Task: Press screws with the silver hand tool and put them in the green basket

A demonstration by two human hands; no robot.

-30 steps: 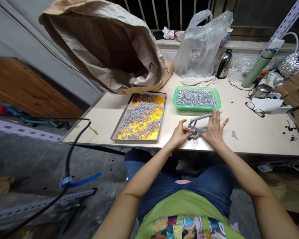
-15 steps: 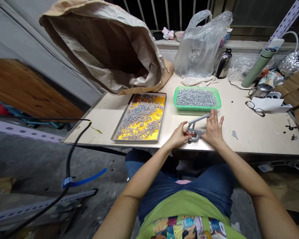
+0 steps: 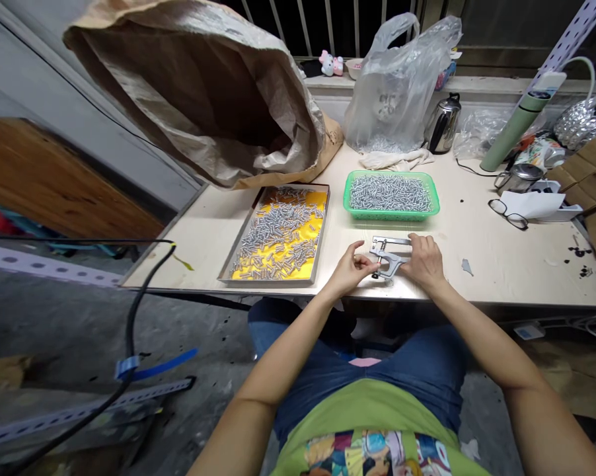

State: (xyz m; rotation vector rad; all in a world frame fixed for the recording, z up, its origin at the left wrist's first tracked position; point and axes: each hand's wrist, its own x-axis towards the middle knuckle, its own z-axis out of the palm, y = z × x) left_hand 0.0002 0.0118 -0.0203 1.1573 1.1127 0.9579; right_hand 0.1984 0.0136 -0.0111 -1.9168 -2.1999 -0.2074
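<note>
My right hand (image 3: 424, 260) is wrapped round the handle end of silver spring-loaded hand pliers (image 3: 386, 255), just above the table's front edge. At the jaw end, the thumb and fingertips of my left hand (image 3: 350, 270) come together; whatever they pinch is too small to make out. Beyond the pliers is a green plastic basket (image 3: 391, 215) full of small silver metal pins (image 3: 390, 193). To the left of my left hand, a shallow tray (image 3: 268, 282) with a yellow bottom holds many loose pins of the same look.
A large open paper sack (image 3: 203, 99) leans over the back left of the table (image 3: 481, 277). Behind the basket stand a plastic bag (image 3: 387, 99) and a metal kettle (image 3: 444, 124). Eyeglasses (image 3: 509, 215), a green tube (image 3: 513, 132) and cardboard boxes (image 3: 593, 178) are at the right.
The pliers' upper handle has come down closer to the lower one as my right hand closed round them. My left hand has shifted slightly left, its index finger lifted.
</note>
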